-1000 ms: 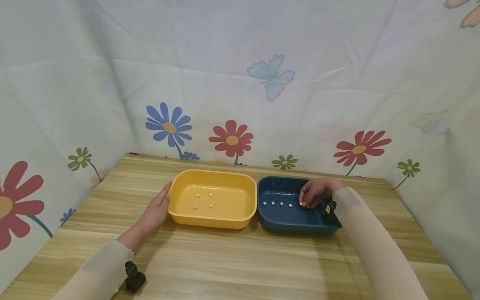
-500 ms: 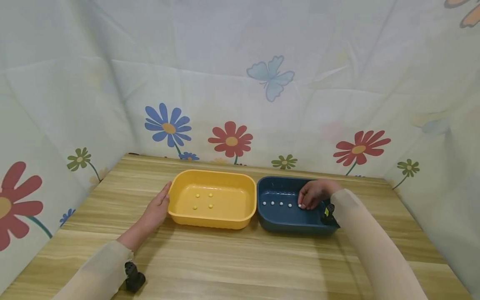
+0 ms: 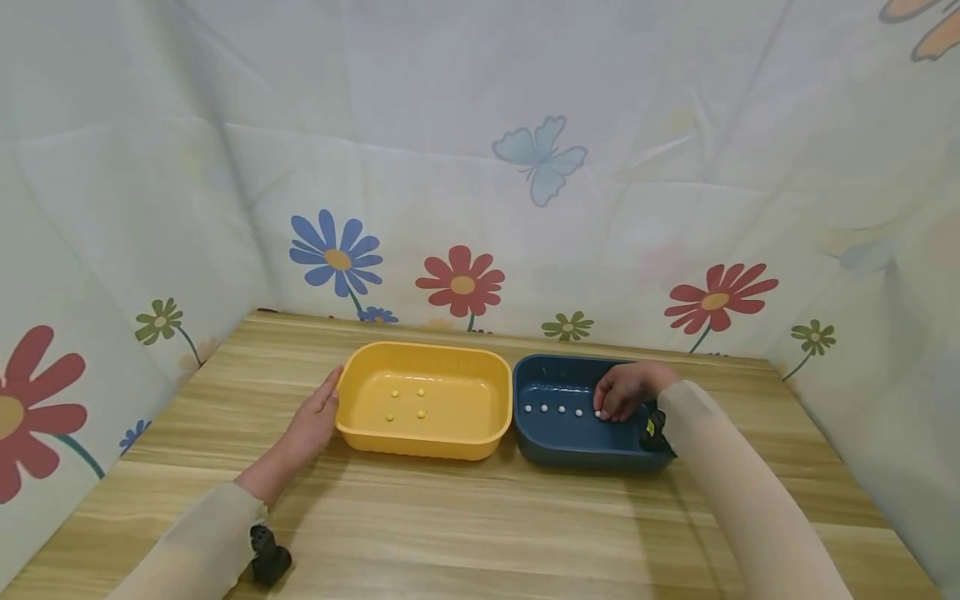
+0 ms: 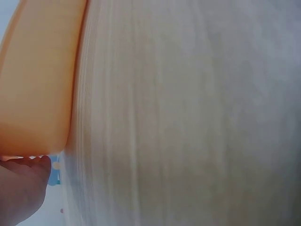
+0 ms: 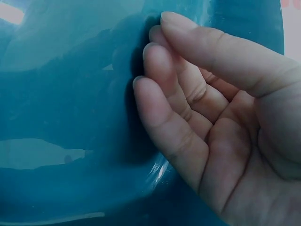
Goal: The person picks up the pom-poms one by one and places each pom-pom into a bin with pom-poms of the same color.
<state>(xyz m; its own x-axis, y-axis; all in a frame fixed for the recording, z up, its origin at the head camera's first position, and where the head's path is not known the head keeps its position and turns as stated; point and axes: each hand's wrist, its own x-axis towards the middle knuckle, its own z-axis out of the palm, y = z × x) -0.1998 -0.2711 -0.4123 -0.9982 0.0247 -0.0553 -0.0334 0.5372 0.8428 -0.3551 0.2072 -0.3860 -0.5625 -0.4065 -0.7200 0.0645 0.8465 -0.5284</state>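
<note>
In the head view, my left hand [image 3: 313, 419] lies with straight fingers against the left wall of a yellow basin [image 3: 425, 447]. The left wrist view shows those fingertips touching the basin's end. Several small yellowish balls [image 3: 421, 414] lie on the yellow basin's floor. My right hand [image 3: 624, 392] is inside a dark blue basin [image 3: 585, 457], thumb and fingers curled together at the tips around a small white ball [image 3: 597, 413]. Left of it, several more white balls [image 3: 562, 410] lie in a row. In the right wrist view the held ball is hidden behind the fingers.
The two basins stand side by side, almost touching, on a wood-grain table [image 3: 450, 525]. A flower-printed cloth [image 3: 622, 225] hangs behind the table and along both sides. A black wrist camera [image 3: 268, 557] sits at the left sleeve.
My right hand has shifted slightly left with the white ball, bringing it a little closer to the row. My left hand and both basins have stayed in place.
</note>
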